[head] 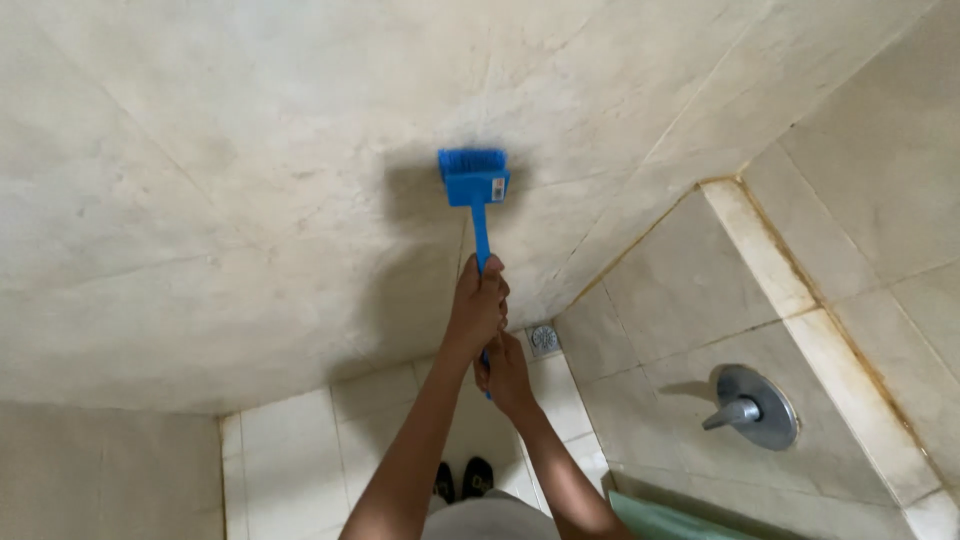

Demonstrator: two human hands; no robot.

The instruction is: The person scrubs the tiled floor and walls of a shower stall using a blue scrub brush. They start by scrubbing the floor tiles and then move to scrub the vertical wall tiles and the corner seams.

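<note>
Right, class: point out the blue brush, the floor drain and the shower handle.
blue brush [474, 176]: head view, on the back of its head.
floor drain [544, 338]: head view, on its round metal grate.
shower handle [731, 413]: head view, on the lever.

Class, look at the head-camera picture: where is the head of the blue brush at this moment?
The brush head is pressed against the pale tiled wall, upper centre, above the left hand and right hand gripping its handle.
</note>
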